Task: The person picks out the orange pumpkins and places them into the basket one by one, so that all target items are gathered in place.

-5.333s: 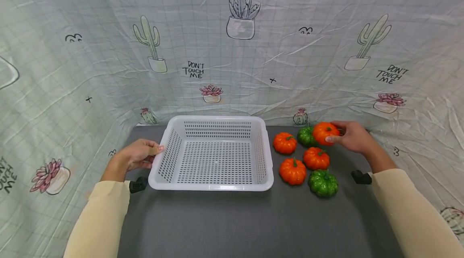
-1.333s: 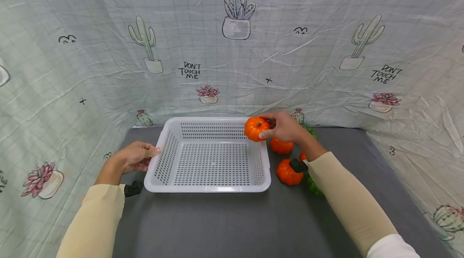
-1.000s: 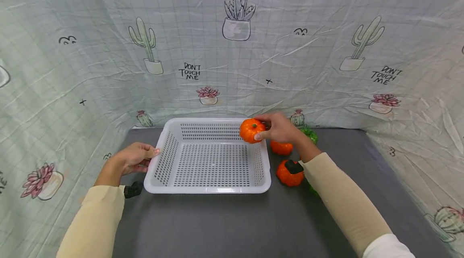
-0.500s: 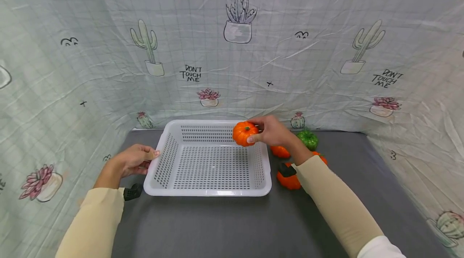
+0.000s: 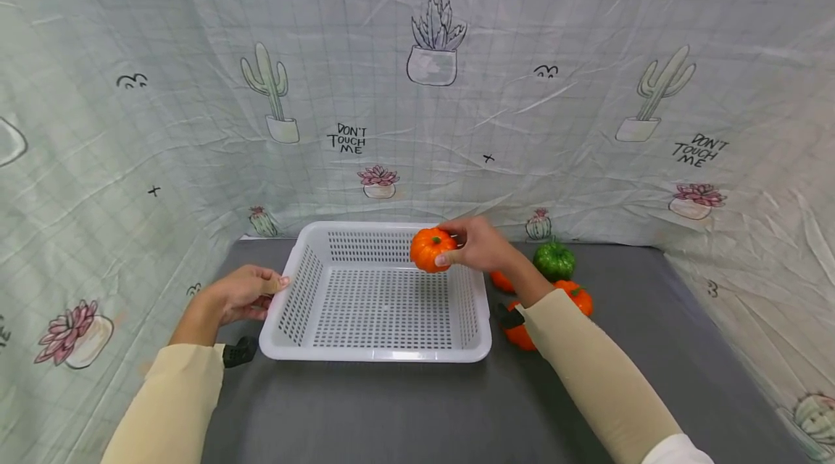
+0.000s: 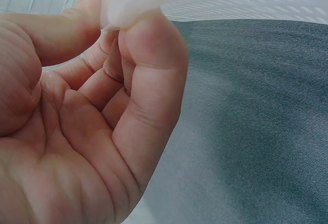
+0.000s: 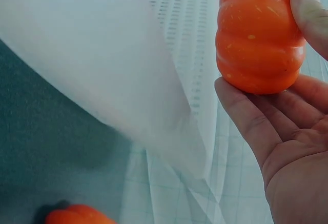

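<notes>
My right hand (image 5: 481,246) grips a small orange pumpkin (image 5: 432,249) between thumb and fingers, over the back right part of a white perforated plastic basket (image 5: 375,356). The right wrist view shows the ribbed side of the pumpkin (image 7: 259,34) with the thumb on one side and fingers beneath it. My left hand (image 5: 246,293) pinches the basket's left rim. Close up in the left wrist view, the left thumb and index finger hold the white rim (image 6: 133,1) between them.
On the grey table (image 5: 365,413) right of the basket lie a green pumpkin (image 5: 554,261) and several orange ones, including one (image 5: 576,296) partly behind my right sleeve. Printed cloth (image 5: 430,159) with cactus drawings hangs behind and at the sides.
My right hand has picked up the orange pumpkin from the back right and carried it left, lately a little further over the basket. The left hand stays at the rim.
</notes>
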The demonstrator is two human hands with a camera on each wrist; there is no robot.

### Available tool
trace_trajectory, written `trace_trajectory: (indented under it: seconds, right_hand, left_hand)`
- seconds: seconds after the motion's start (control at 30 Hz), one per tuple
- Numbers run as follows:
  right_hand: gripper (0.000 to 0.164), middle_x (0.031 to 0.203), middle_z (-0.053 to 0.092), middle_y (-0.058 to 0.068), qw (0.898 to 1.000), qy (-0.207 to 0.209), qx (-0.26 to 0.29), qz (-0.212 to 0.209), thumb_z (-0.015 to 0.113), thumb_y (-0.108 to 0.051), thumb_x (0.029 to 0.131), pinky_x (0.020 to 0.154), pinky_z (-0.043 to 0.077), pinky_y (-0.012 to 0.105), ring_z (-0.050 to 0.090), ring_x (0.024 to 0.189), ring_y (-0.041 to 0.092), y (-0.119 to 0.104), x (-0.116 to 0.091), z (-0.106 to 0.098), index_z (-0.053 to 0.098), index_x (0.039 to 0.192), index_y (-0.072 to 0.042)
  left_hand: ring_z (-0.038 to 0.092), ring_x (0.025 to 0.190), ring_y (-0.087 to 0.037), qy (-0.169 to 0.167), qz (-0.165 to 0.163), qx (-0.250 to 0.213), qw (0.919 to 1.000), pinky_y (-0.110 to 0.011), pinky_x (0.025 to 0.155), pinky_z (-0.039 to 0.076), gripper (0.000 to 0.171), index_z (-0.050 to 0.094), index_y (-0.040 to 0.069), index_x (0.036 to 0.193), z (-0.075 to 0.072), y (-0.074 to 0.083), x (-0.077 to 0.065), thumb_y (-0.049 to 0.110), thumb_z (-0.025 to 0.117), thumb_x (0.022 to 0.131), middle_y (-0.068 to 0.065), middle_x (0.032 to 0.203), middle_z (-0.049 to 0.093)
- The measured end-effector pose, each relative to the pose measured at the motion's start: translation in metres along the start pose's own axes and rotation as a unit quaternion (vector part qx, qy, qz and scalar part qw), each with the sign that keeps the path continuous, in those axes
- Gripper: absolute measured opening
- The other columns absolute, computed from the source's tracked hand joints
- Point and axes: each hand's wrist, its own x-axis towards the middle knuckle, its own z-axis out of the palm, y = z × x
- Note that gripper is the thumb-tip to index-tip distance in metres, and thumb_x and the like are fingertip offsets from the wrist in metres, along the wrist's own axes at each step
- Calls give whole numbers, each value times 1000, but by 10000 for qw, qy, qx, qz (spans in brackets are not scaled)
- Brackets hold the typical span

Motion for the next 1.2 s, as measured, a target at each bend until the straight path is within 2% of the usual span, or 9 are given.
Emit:
trace_trajectory:
  seconds: [0.23,0.53,0.8,1.2]
  right_hand:
    - [61,130,72,15,9999,-79,-67,14,84,-23,90,95,59,40,71,105,24,-5,6,8,61,141,0]
    - [67,139,67,15,9997,-116,-40,234,84,-27,90,101,57,43,68,116,30,-18,14,10,57,146,-1]
    - [64,134,69,15,9994,-170,-56,282,84,-28,90,97,58,41,68,113,32,-24,21,17,60,143,-1]
    - [63,135,69,15,9994,-12,-37,348,83,-29,90,100,57,42,68,117,30,-25,32,36,61,142,-1]
  left_hand:
    - [68,82,-19,86,2,7,10000,-34,69,57,30,68,0,113,1,-3,0,28,60,107,-6,94,74]
    - [66,81,-18,102,43,-8,9999,-33,68,56,31,68,1,111,1,-1,-1,30,61,107,-5,92,73]
    - [68,81,-18,42,20,-41,10000,-32,67,56,30,69,1,111,1,-4,-2,29,59,108,-5,93,74]
    - [66,81,-18,43,49,-90,9999,-32,68,55,31,68,1,113,0,-3,-2,30,60,107,-5,93,74]
